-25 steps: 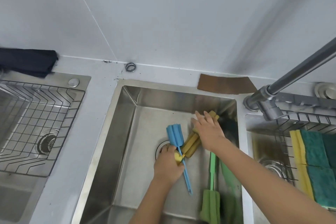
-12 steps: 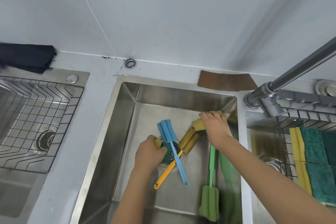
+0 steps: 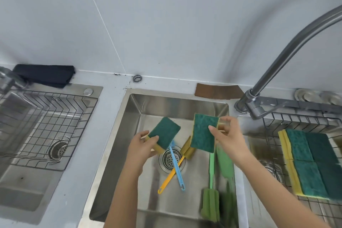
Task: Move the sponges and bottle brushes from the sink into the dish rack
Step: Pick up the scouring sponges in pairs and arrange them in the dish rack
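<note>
Both hands raised over the middle sink, one sponge in each.

The left hand [image 3: 143,147] grips a green-and-yellow sponge [image 3: 164,133] at its lower corner — fingers closed on it, green face up. The right hand [image 3: 228,135] pinches a second sponge [image 3: 203,131] by its right edge, fingers closed, green face toward the camera. In the sink [image 3: 118,153] below, a blue bottle brush [image 3: 176,166] and a yellow bottle brush [image 3: 171,174] cross over the drain [image 3: 167,161]; a green bottle brush [image 3: 211,187] lies along the right wall, sponge head nearest the camera. The dish rack [image 3: 296,118] to the right already carries four sponges [image 3: 311,161] — flat, green faces up, touching one another.
</note>
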